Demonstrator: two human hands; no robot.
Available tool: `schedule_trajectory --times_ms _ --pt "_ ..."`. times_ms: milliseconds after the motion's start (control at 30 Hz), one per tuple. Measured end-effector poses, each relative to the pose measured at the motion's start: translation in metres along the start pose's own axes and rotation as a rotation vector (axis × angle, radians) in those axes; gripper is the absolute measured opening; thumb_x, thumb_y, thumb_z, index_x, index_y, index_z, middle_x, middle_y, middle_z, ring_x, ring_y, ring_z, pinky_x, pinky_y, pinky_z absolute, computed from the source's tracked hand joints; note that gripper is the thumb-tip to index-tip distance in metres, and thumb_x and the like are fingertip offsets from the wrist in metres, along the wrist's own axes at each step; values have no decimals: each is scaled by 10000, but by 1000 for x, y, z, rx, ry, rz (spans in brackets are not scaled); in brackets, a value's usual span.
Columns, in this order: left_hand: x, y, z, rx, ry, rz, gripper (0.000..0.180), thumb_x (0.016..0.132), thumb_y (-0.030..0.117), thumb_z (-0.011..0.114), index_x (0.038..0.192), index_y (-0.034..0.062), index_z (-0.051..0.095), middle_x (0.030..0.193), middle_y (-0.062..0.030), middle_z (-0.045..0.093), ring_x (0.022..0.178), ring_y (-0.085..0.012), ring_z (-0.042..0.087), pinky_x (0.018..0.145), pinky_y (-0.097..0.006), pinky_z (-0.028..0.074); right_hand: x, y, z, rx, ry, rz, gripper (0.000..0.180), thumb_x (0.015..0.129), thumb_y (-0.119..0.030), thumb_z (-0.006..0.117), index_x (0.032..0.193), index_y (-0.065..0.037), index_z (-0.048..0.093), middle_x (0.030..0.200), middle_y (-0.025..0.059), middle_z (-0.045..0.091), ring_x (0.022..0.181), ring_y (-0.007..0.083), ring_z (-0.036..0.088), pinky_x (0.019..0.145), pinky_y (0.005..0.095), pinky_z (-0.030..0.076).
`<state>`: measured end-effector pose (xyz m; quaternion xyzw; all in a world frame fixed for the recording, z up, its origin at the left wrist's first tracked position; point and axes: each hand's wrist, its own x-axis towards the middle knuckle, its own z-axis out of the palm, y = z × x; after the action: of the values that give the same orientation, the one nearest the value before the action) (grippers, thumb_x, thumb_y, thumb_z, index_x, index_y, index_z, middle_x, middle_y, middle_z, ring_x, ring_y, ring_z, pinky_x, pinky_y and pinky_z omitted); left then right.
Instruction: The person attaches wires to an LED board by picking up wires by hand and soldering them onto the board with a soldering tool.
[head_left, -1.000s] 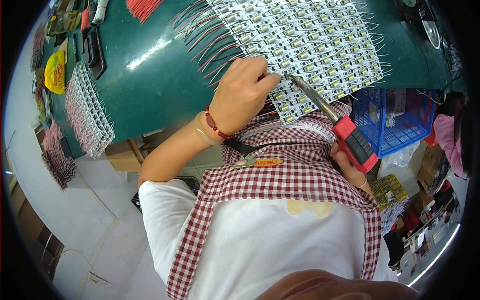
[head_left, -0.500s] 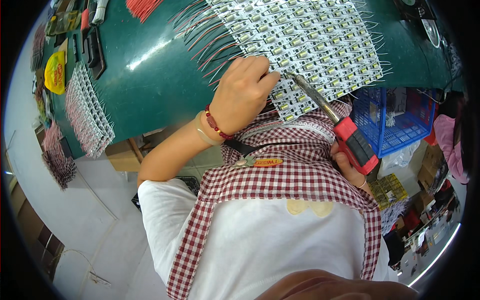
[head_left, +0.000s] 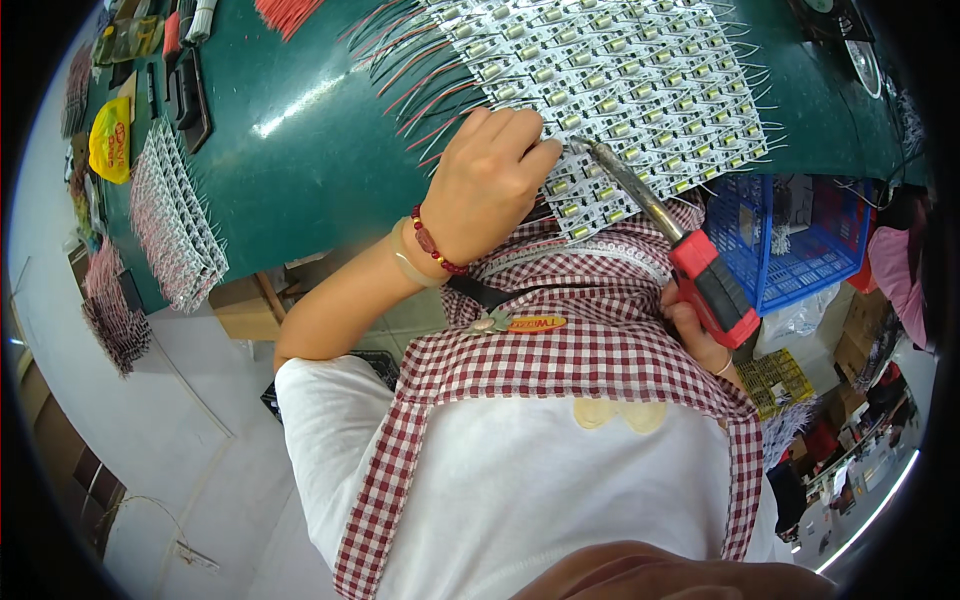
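A panel of small white LED circuit boards (head_left: 640,85) lies on the green table, with red, black and white wires along its sides. My left hand (head_left: 492,175) is over the panel's left edge, fingers curled and pinched near the boards. Whatever sits between those fingertips is hidden by the hand. My right hand (head_left: 695,330) grips the red and black handle of a soldering iron (head_left: 712,285). The iron's bent tip reaches onto the boards, just right of my left fingertips.
Red wires (head_left: 290,14) lie at the table's far edge. More wired boards (head_left: 178,220) hang over the left side, near a yellow packet (head_left: 110,140) and a black-handled tool (head_left: 187,95). A blue crate (head_left: 800,245) stands below the table's right edge, with a yellow basket (head_left: 778,383) lower down.
The iron and its tip have shifted very slightly, the tip staying near my left fingertips. The panel and both hands are almost where they were.
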<state>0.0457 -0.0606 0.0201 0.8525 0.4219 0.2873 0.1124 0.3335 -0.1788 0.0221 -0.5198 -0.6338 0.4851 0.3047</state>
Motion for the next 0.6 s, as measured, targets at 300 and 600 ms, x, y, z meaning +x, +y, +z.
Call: schedule_trajectory --times_ms 300,600 --pt "1 0 -4 33 -23 21 193 650 -5 650 832 57 663 703 -41 459 632 -201 478 606 -315 390 -3 -3 -4 46 4 80 236 795 -244 656 856 -16 641 721 76 616 629 213 597 571 310 463" --pt "0 1 -1 17 -8 25 189 655 -7 643 832 57 661 714 -43 461 641 -206 486 604 -316 397 3 -3 1 -105 -4 9 212 774 -208 665 858 -14 643 776 123 628 636 255 609 569 341 478"
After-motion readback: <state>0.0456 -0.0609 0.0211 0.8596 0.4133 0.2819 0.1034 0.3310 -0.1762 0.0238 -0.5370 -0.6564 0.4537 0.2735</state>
